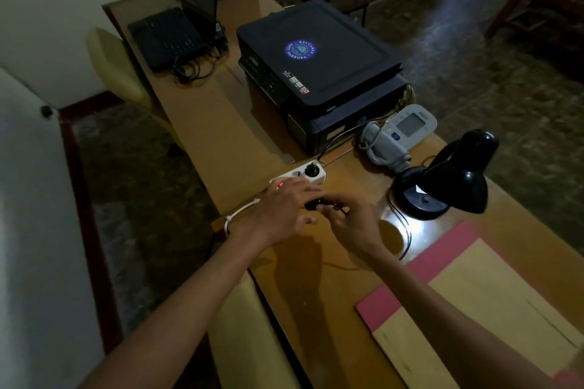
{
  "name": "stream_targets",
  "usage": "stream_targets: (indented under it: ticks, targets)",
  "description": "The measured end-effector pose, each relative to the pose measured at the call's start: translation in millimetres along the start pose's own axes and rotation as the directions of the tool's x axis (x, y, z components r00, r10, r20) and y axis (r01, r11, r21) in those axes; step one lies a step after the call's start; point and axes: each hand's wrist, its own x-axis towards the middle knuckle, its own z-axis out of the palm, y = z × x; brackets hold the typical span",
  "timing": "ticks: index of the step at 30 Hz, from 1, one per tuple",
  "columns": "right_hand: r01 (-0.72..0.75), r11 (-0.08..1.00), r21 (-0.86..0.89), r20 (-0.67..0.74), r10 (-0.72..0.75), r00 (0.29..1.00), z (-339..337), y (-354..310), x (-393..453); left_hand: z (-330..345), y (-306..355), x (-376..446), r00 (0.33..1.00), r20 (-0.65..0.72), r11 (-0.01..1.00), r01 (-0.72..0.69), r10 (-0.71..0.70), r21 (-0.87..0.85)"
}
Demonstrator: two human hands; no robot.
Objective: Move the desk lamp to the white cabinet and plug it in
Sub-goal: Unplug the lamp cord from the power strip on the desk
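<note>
The desk lamp (448, 180) stands on the wooden desk (221, 123) at my right, black shade tilted down and lit, throwing a bright pool onto the wood just beside its round base. Its thin black cord (406, 237) loops off the base toward me and curls back left to the plug (316, 204), which sits between my two hands. My right hand (350, 218) has its fingers pinched closed on that plug and the cord end. My left hand (284, 208) lies flat over the near end of the white power strip (300, 177), fingers spread and pressing down, not curled round anything; a red switch light glows at its knuckles. Another black plug sits in the strip's far socket.

I judge this to be the unplugging step, strip braced while the plug is worked; since the lamp is lit, I take the plug to be seated, though my fingers hide the socket. Next calls for a straight pull with the strip held down, then gathering the cord so it does not snag the blood-pressure monitor (401, 133) or the printer (319, 73) behind it. The folders (474, 294) lie near my right forearm. I can't pick out the white cabinet with any certainty.
</note>
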Motion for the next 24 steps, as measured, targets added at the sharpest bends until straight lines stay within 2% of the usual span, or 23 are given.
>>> stream_targets:
  ticks: [1, 3, 7, 10, 13, 15, 17, 21, 24]
  targets:
    - [0.046, 0.998, -0.037, 0.024, -0.045, 0.999, -4, -1, -5, -1, 5, 1, 1.0, 0.03, 1.0, -0.009, 0.009, 0.016]
    - [0.089, 0.995, -0.045, 0.051, -0.087, 0.995, -13, -3, -13, -3, 15, 2, 1.0, 0.001, 1.0, -0.024, 0.024, 0.01]
    - [0.022, 0.999, 0.045, 0.06, -0.025, 0.998, -33, 6, -24, -2, 32, 7, 1.0, 0.017, 0.999, -0.005, 0.004, 0.032]
    - [0.005, 0.999, 0.032, 0.065, -0.007, 0.998, -53, 21, -30, 5, 49, 13, 0.999, 0.012, 0.999, 0.048, -0.048, -0.023]
    - [-0.108, 0.993, 0.047, -0.063, 0.111, 0.992, -72, 47, -36, 14, 56, 21, 0.975, -0.046, 0.972, 0.21, -0.216, -0.106]
    - [-0.235, 0.96, 0.15, -0.208, 0.263, 0.942, -85, 74, -43, 20, 55, 25, 0.922, -0.084, 0.911, 0.353, -0.377, -0.215]
    - [-0.331, 0.922, 0.198, -0.276, 0.377, 0.884, -99, 105, -47, 28, 52, 26, 0.864, -0.126, 0.857, 0.445, -0.487, -0.259]
    - [-0.496, 0.866, 0.069, -0.271, 0.494, 0.826, -131, 166, -34, 45, 48, 26, 0.825, -0.079, 0.817, 0.532, -0.559, -0.222]
    - [-0.488, 0.858, -0.157, -0.264, 0.44, 0.858, -152, 204, -6, 55, 46, 24, 0.784, 0.006, 0.756, 0.602, -0.621, -0.256]
